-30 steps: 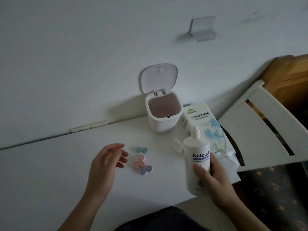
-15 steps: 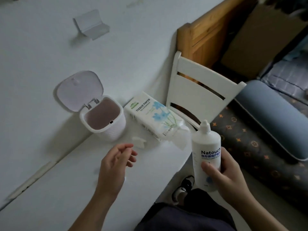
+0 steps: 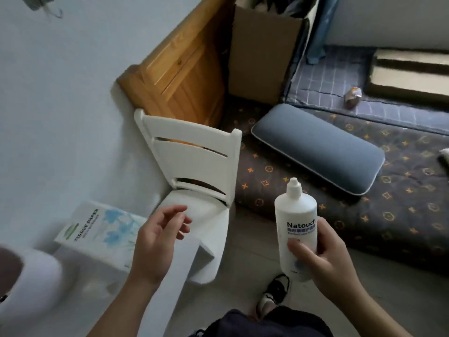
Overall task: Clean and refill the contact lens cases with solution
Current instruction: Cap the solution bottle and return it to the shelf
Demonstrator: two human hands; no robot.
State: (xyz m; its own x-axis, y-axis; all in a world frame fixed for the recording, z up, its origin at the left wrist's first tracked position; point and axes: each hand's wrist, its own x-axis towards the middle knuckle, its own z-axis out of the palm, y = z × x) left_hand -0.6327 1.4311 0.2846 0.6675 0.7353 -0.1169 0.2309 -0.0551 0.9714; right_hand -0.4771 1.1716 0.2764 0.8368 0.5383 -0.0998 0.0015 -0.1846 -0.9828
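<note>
my right hand [image 3: 323, 259] grips the solution bottle [image 3: 296, 229] upright, out past the worktop's [image 3: 80, 273] right edge, cap on. left hand [image 3: 158, 242] hovers loose, fingers [image 3: 178, 221] slack, holding nothing. no lens cases in sight, so i'd say cleaning and refilling remain.

White bin [image 3: 26, 283] blurred, cut off at left edge.

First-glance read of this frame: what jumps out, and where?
The tall white plastic solution bottle, upright with its cap on, gripped by the right hand at lower right. The left hand hangs open and empty at centre-left, above the white table's corner. Behind stand a white slatted wooden chair and a grey oblong pillow.
</note>
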